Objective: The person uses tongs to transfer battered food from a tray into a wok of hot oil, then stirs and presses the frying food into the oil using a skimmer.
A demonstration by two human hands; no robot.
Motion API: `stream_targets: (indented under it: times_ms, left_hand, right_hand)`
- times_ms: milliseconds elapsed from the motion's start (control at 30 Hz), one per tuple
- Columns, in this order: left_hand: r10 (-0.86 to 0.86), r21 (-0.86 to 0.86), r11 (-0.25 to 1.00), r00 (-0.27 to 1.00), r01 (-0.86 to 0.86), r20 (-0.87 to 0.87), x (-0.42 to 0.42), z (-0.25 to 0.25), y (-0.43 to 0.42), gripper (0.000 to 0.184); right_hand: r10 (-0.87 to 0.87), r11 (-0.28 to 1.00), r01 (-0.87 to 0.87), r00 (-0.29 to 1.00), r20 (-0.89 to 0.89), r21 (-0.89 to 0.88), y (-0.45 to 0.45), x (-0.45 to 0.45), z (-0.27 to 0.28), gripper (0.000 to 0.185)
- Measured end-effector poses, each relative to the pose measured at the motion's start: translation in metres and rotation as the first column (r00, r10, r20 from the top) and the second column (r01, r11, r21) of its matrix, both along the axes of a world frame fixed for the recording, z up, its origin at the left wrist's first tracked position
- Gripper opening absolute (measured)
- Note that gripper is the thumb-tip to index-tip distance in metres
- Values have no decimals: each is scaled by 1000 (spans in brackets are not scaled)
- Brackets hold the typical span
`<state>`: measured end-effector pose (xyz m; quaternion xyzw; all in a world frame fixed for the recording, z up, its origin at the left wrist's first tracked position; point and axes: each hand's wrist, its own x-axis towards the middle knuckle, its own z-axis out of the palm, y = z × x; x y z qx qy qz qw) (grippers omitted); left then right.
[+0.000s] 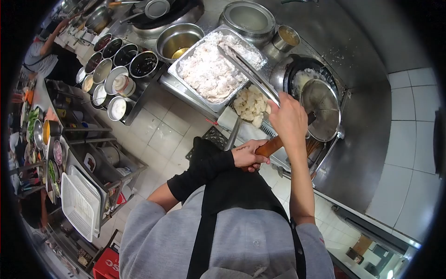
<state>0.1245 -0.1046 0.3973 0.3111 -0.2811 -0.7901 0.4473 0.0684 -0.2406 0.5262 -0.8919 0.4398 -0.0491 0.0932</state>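
My right hand (pixel 289 120) grips a pair of long metal tongs (pixel 253 72), whose tips reach over a metal tray (pixel 215 105) heaped with white flour-coated pieces (pixel 209 67). My left hand (pixel 250 155), below a black sleeve, is closed around the wooden handle (pixel 270 147) of a round skimmer (pixel 321 109). Part of that handle is hidden behind my right hand and wrist. The skimmer's disc hangs at the near rim of a wok (pixel 290 72) with white, foamy contents. Pale battered pieces (pixel 251 104) lie between the tray and my hands.
A steel pot with yellow liquid (pixel 181 44), a large round pot (pixel 250 19) and a small pot (pixel 285 37) stand behind. Sauce containers (pixel 144 64) line the left side. A white basket (pixel 80 204) sits on a side shelf. Another person (pixel 44 58) is at far left.
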Motion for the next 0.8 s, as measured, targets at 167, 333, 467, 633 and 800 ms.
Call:
stream_targets:
  times_ms: [167,333,467,633,800]
  left_hand:
    - [28,-18,999,1000,-28,-15,3,1,8,49]
    - [17,28,999,1000,-16,-13,1,6,7,46]
    - [15,-3,1000,1000,-14,20,2,2,6,38]
    - [47,63,997,999,-45,-24,3,10,5,35]
    - [52,89,995,997,-47,-51,4,18,3,37]
  right_hand:
    - [-7,1000,8,1000,30,-29,23,-30,16,33]
    - [80,996,-80,997,-11,-25,23,-19,-28,35]
    - [86,994,-82,995,56,-65,31,-29,-37,30]
    - [53,996,-50,998,42,-74,32,-31,-23,30]
    - [85,988,-74,993,78,-132,21,-24,-4,26]
